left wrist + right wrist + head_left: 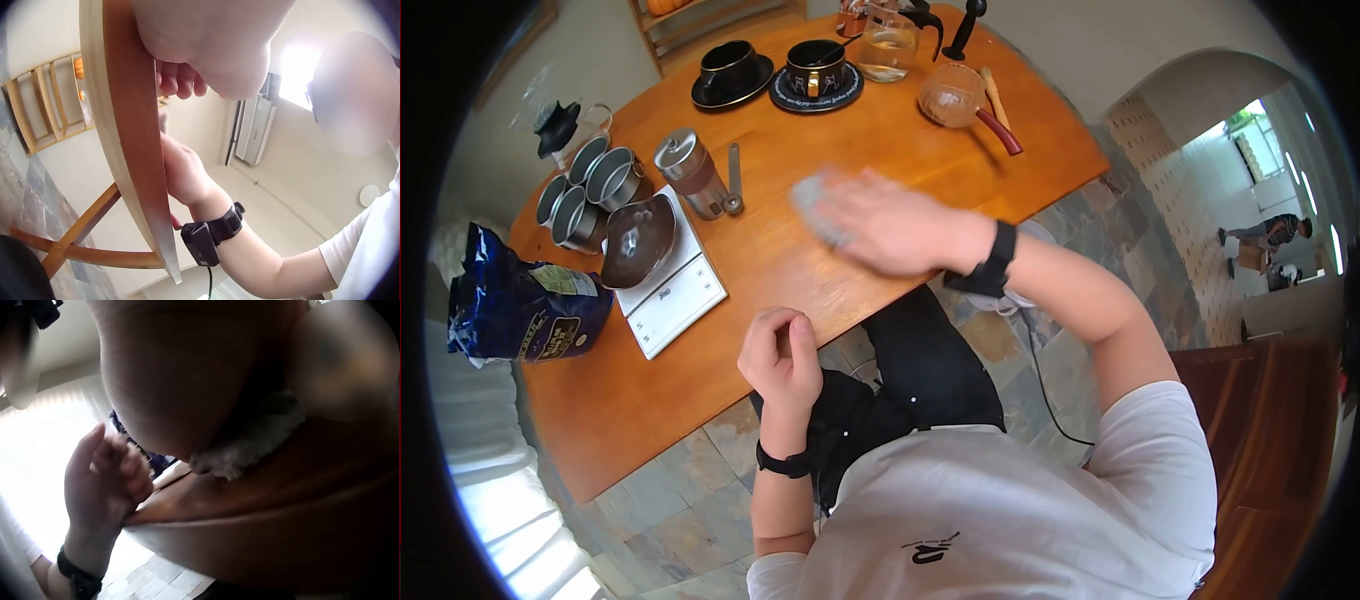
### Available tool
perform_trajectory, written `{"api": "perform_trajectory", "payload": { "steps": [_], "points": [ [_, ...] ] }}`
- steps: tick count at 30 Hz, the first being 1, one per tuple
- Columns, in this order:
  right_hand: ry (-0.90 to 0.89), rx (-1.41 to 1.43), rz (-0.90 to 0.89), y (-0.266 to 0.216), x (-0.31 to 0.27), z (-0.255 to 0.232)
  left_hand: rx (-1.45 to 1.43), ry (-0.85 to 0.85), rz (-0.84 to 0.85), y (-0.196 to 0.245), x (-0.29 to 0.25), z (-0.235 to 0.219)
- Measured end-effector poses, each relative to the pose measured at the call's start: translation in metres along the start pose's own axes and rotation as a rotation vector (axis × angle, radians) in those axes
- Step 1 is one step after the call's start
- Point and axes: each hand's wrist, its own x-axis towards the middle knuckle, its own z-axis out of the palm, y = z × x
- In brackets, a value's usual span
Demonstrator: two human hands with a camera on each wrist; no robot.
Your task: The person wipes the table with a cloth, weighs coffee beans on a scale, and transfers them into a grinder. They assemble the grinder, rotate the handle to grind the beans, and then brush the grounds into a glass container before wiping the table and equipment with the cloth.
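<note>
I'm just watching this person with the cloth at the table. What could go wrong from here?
The right hand is on the cloth and looks blurred, probably moving, so a wide sweep could topple the upright grinder.

The glass pot's red handle juts out over the table, where the right forearm might catch it.

The dark dish sits on the white scale; a bump could knock it off.

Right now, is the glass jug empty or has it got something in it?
Not empty: the glass jug is partly full. Clear liquid shows inside, with bare glass above it.
</note>
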Motion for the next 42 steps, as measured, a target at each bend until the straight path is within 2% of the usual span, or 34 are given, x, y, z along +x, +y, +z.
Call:
{"api": "perform_trajectory", "payload": {
  "steps": [2, 3, 5, 7, 8, 10, 11, 12, 13, 15, 17, 18, 19, 20, 24, 25, 27, 29, 31, 33, 34, 35, 37, 38, 39, 41, 42],
  "points": [
    [-0.026, -0.079, 0.241, 0.043, -0.017, 0.005, -0.095, 0.023, -0.067, -0.003, -0.002, 0.001],
    [0.052, -0.032, 0.362, 0.052, -0.026, 0.002, -0.094, 0.015, -0.066, -0.002, -0.002, 0.0],
    [0.157, -0.022, 0.417, 0.054, -0.037, 0.011, -0.057, 0.034, -0.025, -0.001, -0.001, 0.0],
    [0.149, -0.13, 0.335, 0.016, -0.03, 0.007, -0.054, 0.06, 0.035, -0.005, -0.002, 0.003],
    [0.223, -0.057, 0.2, 0.005, -0.027, 0.025, -0.056, 0.1, 0.101, -0.007, 0.0, 0.006],
    [0.404, 0.109, 0.041, -0.05, -0.023, 0.031, -0.049, 0.122, 0.096, -0.006, 0.0, 0.009],
    [0.45, 0.277, 0.033, -0.071, -0.024, 0.034, -0.036, 0.151, 0.087, -0.005, -0.001, 0.009],
    [0.46, 0.364, -0.027, -0.084, -0.026, 0.041, -0.048, 0.147, 0.036, -0.008, -0.005, 0.01],
    [0.42, 0.368, -0.051, -0.084, -0.033, 0.039, -0.056, 0.139, 0.067, -0.009, -0.005, 0.01],
    [0.441, 0.306, -0.026, -0.068, -0.045, 0.039, -0.01, 0.126, 0.082, -0.006, -0.003, 0.011],
    [0.385, 0.21, 0.109, -0.036, -0.071, 0.038, -0.007, 0.106, 0.082, -0.004, -0.003, 0.011],
    [0.479, 0.058, 0.125, -0.018, -0.09, 0.032, 0.007, 0.108, 0.063, -0.003, -0.003, 0.011],
    [0.487, -0.014, 0.175, 0.003, -0.109, 0.035, 0.023, 0.113, 0.042, -0.003, -0.004, 0.011],
    [0.539, 0.052, 0.29, 0.019, -0.125, 0.032, 0.021, 0.113, 0.049, -0.004, -0.005, 0.01],
    [0.461, 0.006, 0.51, 0.08, -0.189, 0.027, 0.042, 0.093, 0.052, 0.0, -0.002, 0.012],
    [0.45, 0.061, 0.541, 0.091, -0.199, 0.022, 0.054, 0.083, 0.051, 0.0, -0.002, 0.012],
    [0.411, -0.061, 0.562, 0.122, -0.217, 0.012, 0.069, 0.088, 0.051, 0.0, -0.001, 0.011],
    [0.568, 0.491, 0.852, 0.15, -0.229, -0.01, 0.103, 0.077, 0.046, 0.001, 0.0, 0.011],
    [0.757, 0.62, 0.898, 0.182, -0.229, -0.038, 0.112, 0.079, 0.043, 0.001, 0.0, 0.01],
    [0.828, 0.22, 0.88, 0.218, -0.226, -0.053, 0.119, 0.073, 0.034, 0.002, 0.002, 0.01],
    [0.79, -0.023, 0.821, 0.228, -0.22, -0.062, 0.114, 0.054, 0.045, 0.003, 0.002, 0.01],
    [0.786, -0.023, 0.811, 0.237, -0.212, -0.063, 0.107, 0.034, 0.057, 0.004, 0.002, 0.01],
    [0.613, -0.414, 0.799, 0.243, -0.195, -0.062, 0.13, 0.017, 0.077, 0.004, 0.0, 0.009],
    [0.551, -0.287, 0.861, 0.239, -0.188, -0.055, 0.154, -0.006, 0.101, 0.003, 0.0, 0.009],
    [0.355, 0.07, 0.989, 0.235, -0.178, -0.059, 0.154, 0.004, 0.106, 0.003, 0.001, 0.008],
    [0.198, -0.069, 0.729, 0.271, -0.194, -0.014, 0.149, -0.002, 0.08, 0.004, 0.002, 0.007],
    [0.187, -0.135, 0.772, 0.253, -0.182, -0.022, 0.151, 0.008, 0.081, 0.005, 0.003, 0.007]
  ]
}}
